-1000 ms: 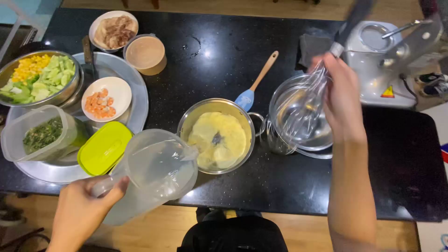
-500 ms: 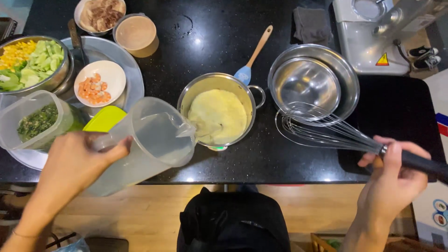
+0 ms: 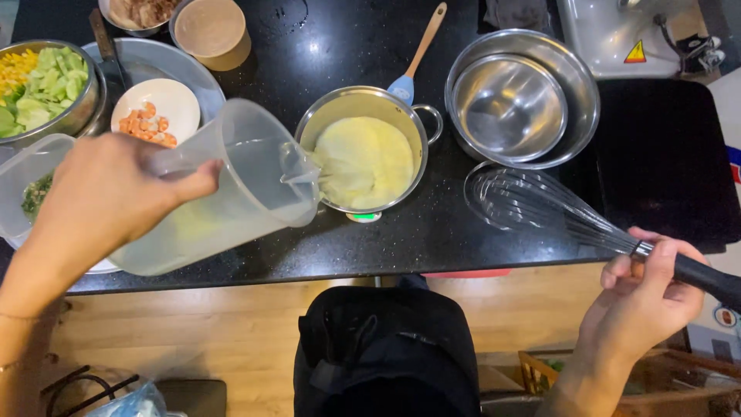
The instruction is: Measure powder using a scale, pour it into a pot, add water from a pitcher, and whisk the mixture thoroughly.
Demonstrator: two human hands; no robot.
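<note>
The left hand was clenched around the handle of a clear plastic jug, tipped so that its spout hung over the rim of a steel pot and a thin stream of clear liquid ran onto the pale yellow batter inside. The right hand gripped the black handle of a wire whisk, whose loops hovered low over the black surface, between the pot and the nested steel bowls, apart from both. A blue spatula with a wooden handle lay just behind the pot. To the left sat a small white dish of orange pieces on a round tray, beside a bowl of chopped green and yellow vegetables. The spout sat very close to the pot's edge, so a slight drift of the wrist could likely send liquid down the outside onto the surface. A steeper tilt could flood the batter, and the whisk, held out past the edge, might knock the bowls.
</note>
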